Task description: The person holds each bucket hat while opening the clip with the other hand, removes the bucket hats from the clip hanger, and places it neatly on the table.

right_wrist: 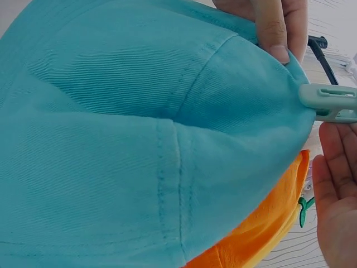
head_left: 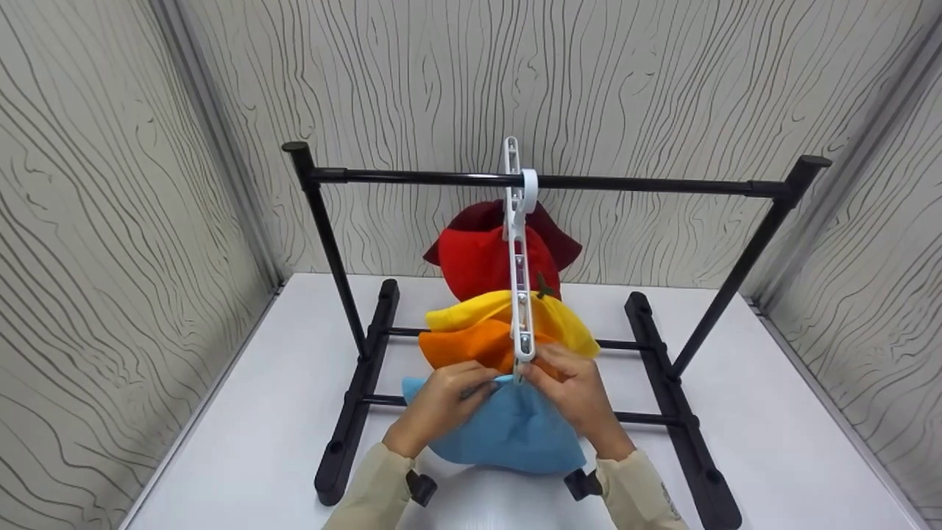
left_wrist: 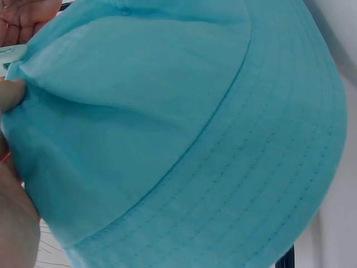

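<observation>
"What's there, from the left?"

"One black rack point(head_left: 427, 178): two feet, two uprights, one top bar, two low crossbars."

"And the left hand point(head_left: 445, 401)?"

"Its fingers pinch the upper edge of the blue hat point(head_left: 508, 434)."

"Where is that hat exactly?"

"Below the near end of the white hanger point(head_left: 519, 283), closest to the person, with a clip point(right_wrist: 329, 97) on its edge."

"How many hangers?"

"One, hooked over the top bar near its middle."

"How many hats?"

"Five. Behind the blue one come the orange hat point(head_left: 467, 346), the yellow hat point(head_left: 471, 309), the red hat point(head_left: 475, 261) and the dark red hat point(head_left: 563, 243)."

"The right hand point(head_left: 578, 386)?"

"Just right of the hanger, fingers at the clip. Whether they pinch it, I can't tell."

"Sleeves?"

"Two, both pale, a black mount point(head_left: 421, 487) at each cuff."

"What's underneath?"

"One white desk point(head_left: 221, 412), the rack's feet resting on it."

"And the room?"

"Three pale walls point(head_left: 397, 88) with dark wavy lines, grey strips in both back corners."
</observation>
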